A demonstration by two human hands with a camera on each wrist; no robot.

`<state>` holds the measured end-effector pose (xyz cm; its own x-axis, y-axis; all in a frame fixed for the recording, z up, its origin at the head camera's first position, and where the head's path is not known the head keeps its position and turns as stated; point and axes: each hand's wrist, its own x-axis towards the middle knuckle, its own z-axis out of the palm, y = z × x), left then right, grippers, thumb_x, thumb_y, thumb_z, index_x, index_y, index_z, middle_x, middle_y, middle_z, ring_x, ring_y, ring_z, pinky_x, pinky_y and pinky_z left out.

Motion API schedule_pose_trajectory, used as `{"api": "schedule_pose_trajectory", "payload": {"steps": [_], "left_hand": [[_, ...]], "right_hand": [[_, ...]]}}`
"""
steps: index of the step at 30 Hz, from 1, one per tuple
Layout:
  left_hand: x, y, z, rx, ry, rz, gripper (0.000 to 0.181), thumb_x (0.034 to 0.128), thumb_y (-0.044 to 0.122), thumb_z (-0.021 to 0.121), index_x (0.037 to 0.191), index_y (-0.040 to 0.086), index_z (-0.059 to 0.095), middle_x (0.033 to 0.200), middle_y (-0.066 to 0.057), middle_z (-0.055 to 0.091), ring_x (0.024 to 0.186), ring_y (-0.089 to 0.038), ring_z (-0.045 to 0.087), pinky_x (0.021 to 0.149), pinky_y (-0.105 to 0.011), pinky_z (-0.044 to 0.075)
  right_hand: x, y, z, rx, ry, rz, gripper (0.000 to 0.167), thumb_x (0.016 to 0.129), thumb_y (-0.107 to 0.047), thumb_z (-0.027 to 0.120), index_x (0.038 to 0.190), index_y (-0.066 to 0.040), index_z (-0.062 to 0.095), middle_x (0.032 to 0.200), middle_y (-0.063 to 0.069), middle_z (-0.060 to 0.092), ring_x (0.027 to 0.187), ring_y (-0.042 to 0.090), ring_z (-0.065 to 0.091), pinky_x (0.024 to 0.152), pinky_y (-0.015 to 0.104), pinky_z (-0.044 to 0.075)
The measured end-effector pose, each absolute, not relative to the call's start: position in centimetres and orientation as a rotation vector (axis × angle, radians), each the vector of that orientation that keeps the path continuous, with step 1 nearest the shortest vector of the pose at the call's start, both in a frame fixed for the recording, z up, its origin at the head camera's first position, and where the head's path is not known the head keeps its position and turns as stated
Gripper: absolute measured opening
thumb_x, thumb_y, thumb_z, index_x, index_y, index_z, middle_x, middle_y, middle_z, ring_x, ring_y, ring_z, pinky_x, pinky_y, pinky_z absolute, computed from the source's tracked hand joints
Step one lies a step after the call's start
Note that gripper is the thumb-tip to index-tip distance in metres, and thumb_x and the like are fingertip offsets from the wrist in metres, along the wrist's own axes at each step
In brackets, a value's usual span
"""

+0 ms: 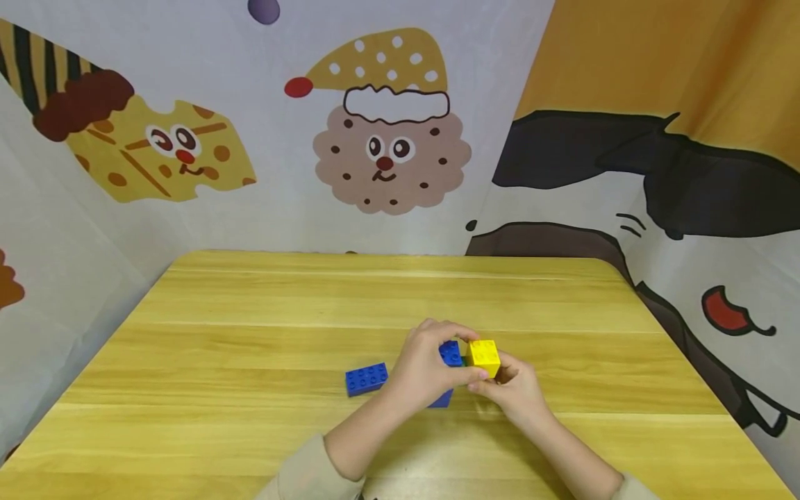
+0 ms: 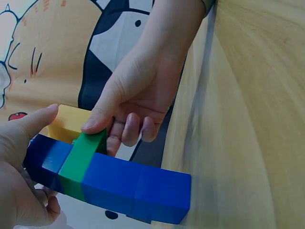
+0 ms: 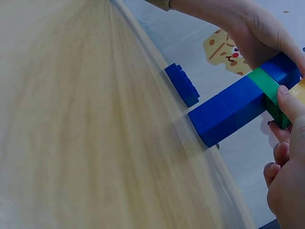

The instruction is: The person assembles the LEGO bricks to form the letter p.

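A stack of toy building bricks stands upright: blue bricks [image 2: 138, 186] with a green brick [image 2: 78, 164] between them that sticks out to the side. On the green brick's projecting part sits a yellow brick [image 1: 483, 355]. My left hand [image 1: 419, 364] pinches the yellow brick between thumb and fingers, hiding part of the stack in the head view. From the other side my right hand [image 1: 515, 389] grips the green brick, its thumb on the brick in both wrist views. Left of the stack a separate blue brick [image 1: 367, 380] lies studs up.
The bricks are over a wooden table [image 1: 281, 298] with light planks. Behind it hangs a cloth backdrop [image 1: 269, 153] printed with cartoon figures.
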<state>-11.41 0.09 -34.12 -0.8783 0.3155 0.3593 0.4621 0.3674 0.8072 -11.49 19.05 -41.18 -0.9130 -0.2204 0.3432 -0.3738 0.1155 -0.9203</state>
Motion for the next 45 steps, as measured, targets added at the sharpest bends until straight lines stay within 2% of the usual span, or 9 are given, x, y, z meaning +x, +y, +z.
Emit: {"api": "schedule_pose_trajectory", "payload": {"steps": [7,12,20,29,36,42,45], "left_hand": [[-11.4,-0.8,-33.6,-0.731,-2.448,-1.638,0.045,0.0706,0.030,0.086,0.112,0.021,0.069,0.107,0.015,0.061,0.099,-0.008,0.051,0.083,-0.030,0.046],[-11.4,-2.1,-33.5,-0.736,-2.420,-1.717,0.045,0.0732,0.028,0.084,0.114,0.023,0.068,0.110,0.014,0.061,0.104,-0.012,0.054,0.089,-0.037,0.044],[-11.4,-4.3,-33.8,-0.694,-2.413,-1.720,0.044,0.0725,0.026,0.085,0.113,0.024,0.068,0.110,0.017,0.062,0.103,-0.008,0.052,0.090,-0.038,0.043],[-11.2,-6.1,-34.3,-0.679,-2.400,-1.687,0.045,0.0707,0.019,0.086,0.111,0.024,0.068,0.107,0.018,0.063,0.099,-0.010,0.052,0.089,-0.041,0.041],[-10.7,-7.1,-35.0,-0.640,-2.450,-1.693,0.046,0.0697,0.016,0.086,0.112,0.024,0.068,0.106,0.018,0.062,0.099,-0.012,0.051,0.085,-0.042,0.044],[-10.6,-8.4,-36.0,-0.639,-2.447,-1.721,0.046,0.0700,0.018,0.086,0.112,0.025,0.068,0.107,0.017,0.063,0.101,-0.015,0.054,0.088,-0.046,0.044],[-10.6,-9.1,-36.5,-0.635,-2.455,-1.724,0.046,0.0708,0.020,0.086,0.112,0.025,0.068,0.109,0.016,0.063,0.104,-0.021,0.054,0.090,-0.051,0.042]], "right_hand": [[-11.5,19.1,-41.2,0.662,-2.222,1.959,0.032,0.079,0.010,0.071,0.110,0.006,0.064,0.101,0.000,0.069,0.085,0.013,0.063,0.069,0.026,0.053],[-11.5,19.0,-41.2,0.656,-2.214,1.961,0.035,0.079,0.012,0.070,0.112,0.008,0.061,0.100,-0.002,0.069,0.083,0.011,0.061,0.069,0.024,0.052],[-11.6,19.0,-41.2,0.621,-2.213,1.976,0.037,0.077,0.012,0.071,0.111,-0.002,0.064,0.098,-0.003,0.068,0.082,0.010,0.060,0.070,0.024,0.051],[-11.5,18.9,-41.2,0.564,-2.251,1.952,0.037,0.076,0.011,0.072,0.110,0.012,0.057,0.097,-0.003,0.068,0.083,0.011,0.060,0.070,0.024,0.051],[-11.5,18.9,-41.2,0.578,-2.245,1.970,0.038,0.076,0.011,0.071,0.111,0.012,0.057,0.098,-0.002,0.067,0.084,0.011,0.060,0.071,0.024,0.051],[-11.4,18.9,-41.1,0.592,-2.247,1.973,0.039,0.077,0.011,0.070,0.112,0.014,0.055,0.098,-0.001,0.067,0.085,0.012,0.060,0.071,0.025,0.051],[-11.4,19.0,-41.1,0.592,-2.254,1.975,0.039,0.078,0.011,0.070,0.113,0.014,0.054,0.098,-0.001,0.067,0.085,0.012,0.060,0.072,0.025,0.051]]}}
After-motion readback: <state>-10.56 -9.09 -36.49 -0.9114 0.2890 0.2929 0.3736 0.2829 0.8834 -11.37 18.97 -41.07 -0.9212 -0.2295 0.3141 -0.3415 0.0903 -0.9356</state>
